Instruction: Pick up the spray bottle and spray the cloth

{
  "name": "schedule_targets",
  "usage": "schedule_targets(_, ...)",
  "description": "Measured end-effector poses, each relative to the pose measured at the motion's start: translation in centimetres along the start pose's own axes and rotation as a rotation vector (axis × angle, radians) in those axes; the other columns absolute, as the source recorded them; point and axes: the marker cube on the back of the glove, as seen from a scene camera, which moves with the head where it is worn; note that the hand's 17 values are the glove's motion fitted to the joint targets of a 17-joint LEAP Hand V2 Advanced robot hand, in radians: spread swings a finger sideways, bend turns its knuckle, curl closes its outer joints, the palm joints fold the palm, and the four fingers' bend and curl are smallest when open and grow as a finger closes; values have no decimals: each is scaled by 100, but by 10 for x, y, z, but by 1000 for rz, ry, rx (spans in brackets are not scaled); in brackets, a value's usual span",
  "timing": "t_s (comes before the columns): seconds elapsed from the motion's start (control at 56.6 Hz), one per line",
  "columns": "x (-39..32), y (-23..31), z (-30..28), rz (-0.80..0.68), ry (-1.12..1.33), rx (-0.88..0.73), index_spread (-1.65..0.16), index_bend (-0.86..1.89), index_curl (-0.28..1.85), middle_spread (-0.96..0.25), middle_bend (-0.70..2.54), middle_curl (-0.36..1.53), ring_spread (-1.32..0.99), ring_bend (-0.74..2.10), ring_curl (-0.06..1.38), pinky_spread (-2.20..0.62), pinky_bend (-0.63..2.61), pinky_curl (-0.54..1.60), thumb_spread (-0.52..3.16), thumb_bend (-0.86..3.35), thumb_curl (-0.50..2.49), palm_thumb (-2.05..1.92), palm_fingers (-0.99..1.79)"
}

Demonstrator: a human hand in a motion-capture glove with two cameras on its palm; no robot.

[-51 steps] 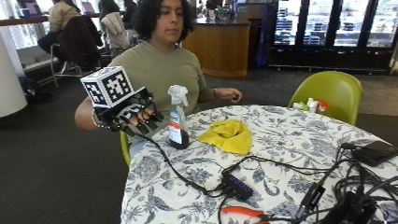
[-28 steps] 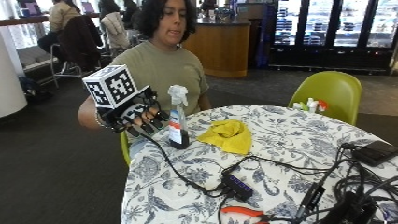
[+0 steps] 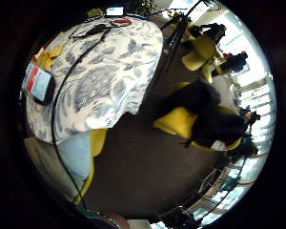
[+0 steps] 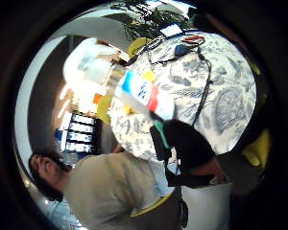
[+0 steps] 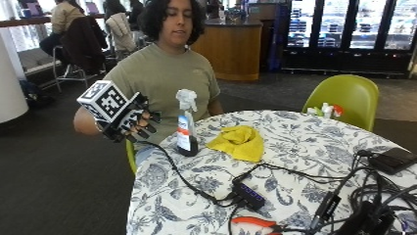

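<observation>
Spray bottle stands upright on the table, close to the edge nearest the person. Clear plastic body, white trigger head, a blue, white and red label, dark at the base. In the thumb-side palm view the bottle shows large and close to the palm.

Gloved right hand hangs in the air just beside the bottle, on the side away from the cloth, at about label height. Not touching it; a gap shows between fingertips and bottle. Fingers loosely spread and a little curled, holding nothing. The bare hand cannot be seen.

Yellow cloth lies crumpled in a soft heap on the table, just beside the bottle on its far side from the hand. Folds are rumpled, one corner trailing toward the table's middle. Cloth and bottle look slightly apart.

Table is round, covered in a white cloth with a blue-grey leaf and flower print. Black cables run across it from the glove to a small dark hub. Orange-handled pliers lie near the front edge. A lime-green moulded chair stands behind the table.
</observation>
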Motion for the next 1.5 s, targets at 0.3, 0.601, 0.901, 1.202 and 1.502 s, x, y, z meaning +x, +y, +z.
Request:
schedule_targets(0.3, -49, -30, 41, 25, -533, 81, -38, 11, 23, -1, 23, 33, -8, 38, 31, 20, 27, 33, 111, -1, 32, 55, 36)
schedule_targets(0.601, -71, -50, 58, -21, -758, 195, -29, 10, 20, 0, 29, 37, -7, 51, 34, 13, 34, 33, 107, -2, 34, 62, 73)
schedule_targets(0.901, -69, -34, 53, -61, -969, 207, -29, 43, 37, -18, 45, 55, -22, 76, 55, -11, 70, 57, 140, 16, 45, 85, 117)
schedule_targets(1.202, -49, -1, 44, -46, -894, 89, -27, 62, 56, -23, 69, 76, -25, 90, 70, -13, 84, 74, 144, 14, 58, 80, 99)
schedule_targets(1.502, -14, 71, 35, 6, -702, 62, -33, 20, 42, -2, 34, 53, -9, 46, 48, 11, 43, 49, 119, -4, 45, 53, 36)
